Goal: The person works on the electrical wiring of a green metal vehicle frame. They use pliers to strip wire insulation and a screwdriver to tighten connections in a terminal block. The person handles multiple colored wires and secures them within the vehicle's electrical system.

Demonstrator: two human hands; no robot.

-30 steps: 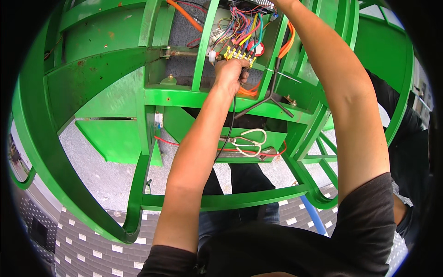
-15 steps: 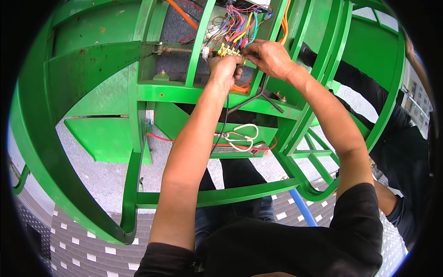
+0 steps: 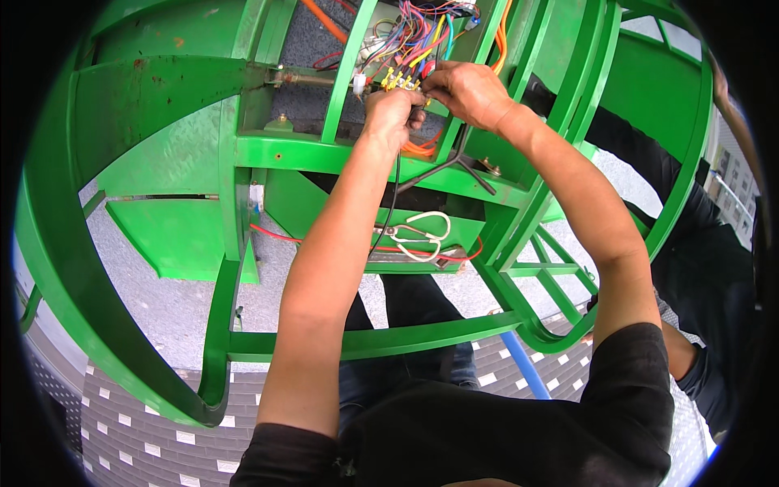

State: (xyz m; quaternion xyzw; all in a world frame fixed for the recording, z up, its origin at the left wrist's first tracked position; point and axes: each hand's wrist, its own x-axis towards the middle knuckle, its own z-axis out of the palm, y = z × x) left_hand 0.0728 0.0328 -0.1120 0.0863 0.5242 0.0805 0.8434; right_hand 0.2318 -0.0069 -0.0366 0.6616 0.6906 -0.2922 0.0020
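Observation:
My left hand (image 3: 393, 114) is closed around the lower side of a row of yellow wire connectors on a terminal block (image 3: 399, 81), with a black cable (image 3: 396, 183) hanging below it. My right hand (image 3: 469, 96) pinches at the block's right end; what lies between its fingertips is too small to make out. A bundle of coloured wires (image 3: 418, 36) fills the box above, beside a white plug (image 3: 359, 84). A black forked tool or bracket (image 3: 479, 178) lies below my right hand.
Green steel frame members (image 3: 373, 341) surround both arms. White-handled scissors (image 3: 426, 239) and a red wire (image 3: 276, 234) lie on the lower section. Another person in dark clothing (image 3: 698, 284) is at the right, beside the frame. A blue pipe (image 3: 523, 365) is below.
My right hand has come down from the top edge to the terminal block beside my left hand. The view has shifted slightly, moving the scene up and left.

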